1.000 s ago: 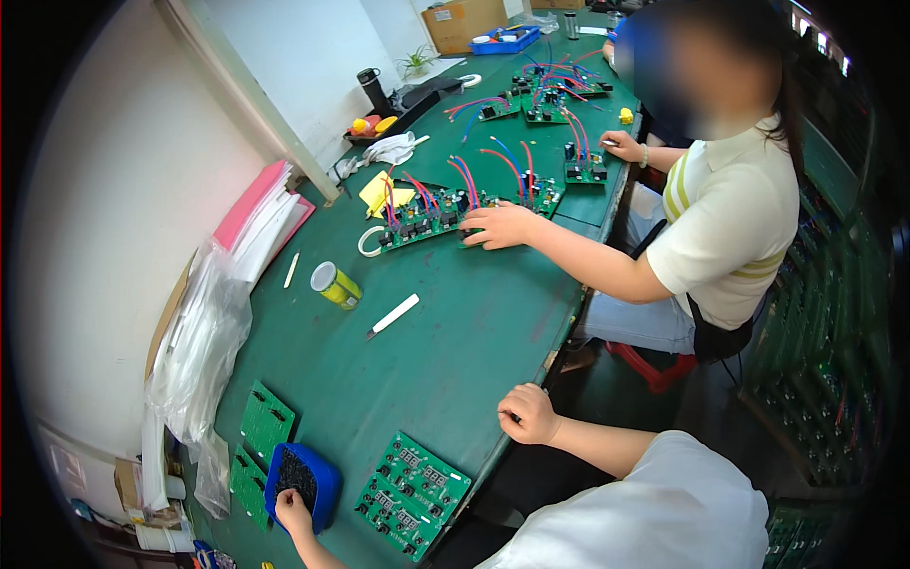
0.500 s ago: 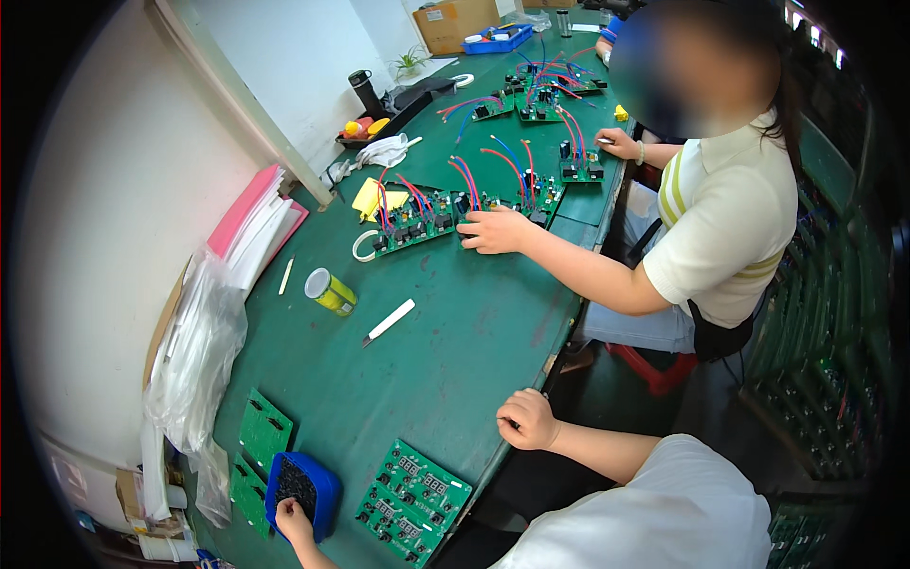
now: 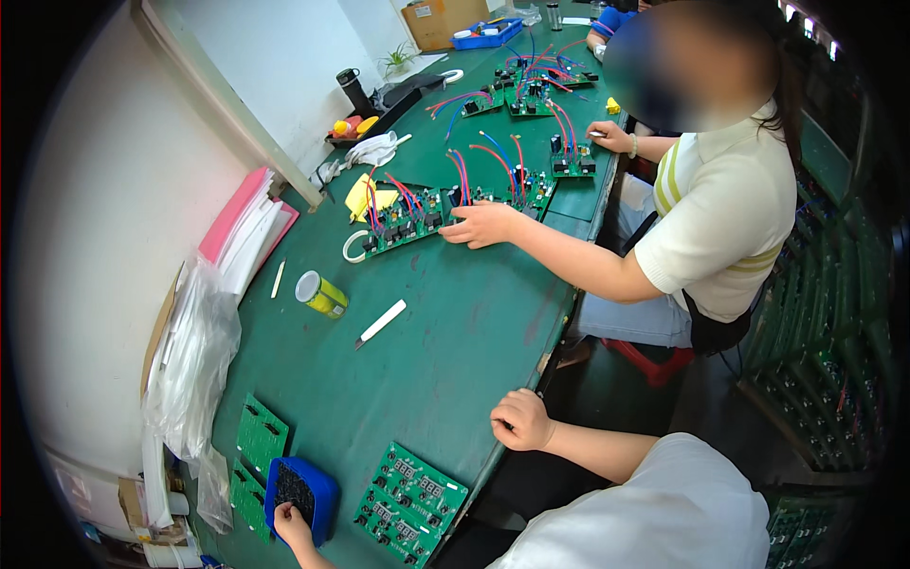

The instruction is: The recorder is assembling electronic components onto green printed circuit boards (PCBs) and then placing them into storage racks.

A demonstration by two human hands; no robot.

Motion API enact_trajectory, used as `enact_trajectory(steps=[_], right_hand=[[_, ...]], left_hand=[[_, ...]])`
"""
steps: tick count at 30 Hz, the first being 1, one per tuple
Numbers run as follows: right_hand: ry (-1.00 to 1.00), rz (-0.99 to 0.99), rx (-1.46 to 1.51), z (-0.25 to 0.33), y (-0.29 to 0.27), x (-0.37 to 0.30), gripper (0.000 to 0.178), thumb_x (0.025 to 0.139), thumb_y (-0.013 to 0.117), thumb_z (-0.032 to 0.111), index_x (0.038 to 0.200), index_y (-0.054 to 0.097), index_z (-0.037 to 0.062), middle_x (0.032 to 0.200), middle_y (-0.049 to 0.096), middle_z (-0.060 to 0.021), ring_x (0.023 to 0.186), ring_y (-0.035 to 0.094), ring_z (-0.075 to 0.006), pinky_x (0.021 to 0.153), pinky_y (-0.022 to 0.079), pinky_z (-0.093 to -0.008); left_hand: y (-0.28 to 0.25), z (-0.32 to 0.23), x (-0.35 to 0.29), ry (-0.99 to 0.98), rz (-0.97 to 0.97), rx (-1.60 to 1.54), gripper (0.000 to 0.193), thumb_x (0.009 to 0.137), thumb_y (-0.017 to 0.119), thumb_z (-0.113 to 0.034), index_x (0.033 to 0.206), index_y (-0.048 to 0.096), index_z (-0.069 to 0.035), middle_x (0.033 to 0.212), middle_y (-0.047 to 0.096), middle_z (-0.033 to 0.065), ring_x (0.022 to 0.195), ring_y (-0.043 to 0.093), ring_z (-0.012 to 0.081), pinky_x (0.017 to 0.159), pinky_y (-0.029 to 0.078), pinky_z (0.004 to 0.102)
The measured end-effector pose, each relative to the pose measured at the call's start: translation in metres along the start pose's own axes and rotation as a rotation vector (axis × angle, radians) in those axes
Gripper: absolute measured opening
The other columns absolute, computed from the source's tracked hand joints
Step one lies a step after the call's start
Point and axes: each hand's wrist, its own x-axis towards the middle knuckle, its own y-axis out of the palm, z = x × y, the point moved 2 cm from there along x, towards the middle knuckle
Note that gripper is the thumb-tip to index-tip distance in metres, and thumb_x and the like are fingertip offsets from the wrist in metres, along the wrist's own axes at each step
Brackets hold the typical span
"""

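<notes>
My left hand [image 3: 291, 524] reaches over the near rim of a blue plastic bin [image 3: 325, 493]. Its fingers are pinched together at the small black parts [image 3: 293, 487] that fill the bin; whatever they grip is too small to make out. My right hand [image 3: 521, 420] is curled closed at the table's edge, with a dark spot showing between its fingers. Between my arms lies a green circuit board [image 3: 411, 503] with digit displays and black components. Left of the bin are two more green boards [image 3: 263, 429], one of them partly behind it.
A white-handled blade tool [image 3: 381, 323] and a yellow-green canister [image 3: 321, 295] are on the green table. Beyond, a co-worker's hand [image 3: 479, 226] touches wired circuit boards [image 3: 408, 226]. Plastic-wrapped papers [image 3: 197, 351] lean along the wall. A red stool [image 3: 654, 363] stands under the co-worker.
The whole view has shifted slightly. My left hand stays in the bin, and my right hand remains curled at the edge. The co-worker's hand has moved a little to the left.
</notes>
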Motion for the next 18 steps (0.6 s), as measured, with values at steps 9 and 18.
enact_trajectory(steps=[9,18], right_hand=[[-0.025,0.007,0.001,-0.005,-0.001,-0.002,0.015,0.065,0.063,0.004,0.075,0.055,0.0101,0.062,0.051,-0.0014,0.055,0.049,-0.0208,0.051,0.034,-0.0335],[-0.034,0.007,0.024,-0.004,-0.002,-0.003,0.014,0.065,0.064,0.004,0.075,0.055,0.0098,0.063,0.051,-0.0018,0.056,0.049,-0.0209,0.051,0.036,-0.0335]], left_hand=[[0.004,-0.002,-0.001,0.023,-0.052,0.005,0.009,0.079,0.058,-0.001,0.086,0.062,0.003,0.075,0.062,0.0092,0.067,0.056,0.0166,0.065,0.047,0.0290],[0.004,0.029,0.012,0.088,-0.094,0.065,0.006,0.082,0.057,-0.003,0.081,0.059,0.002,0.071,0.059,0.0090,0.064,0.053,0.0165,0.062,0.045,0.0297]])
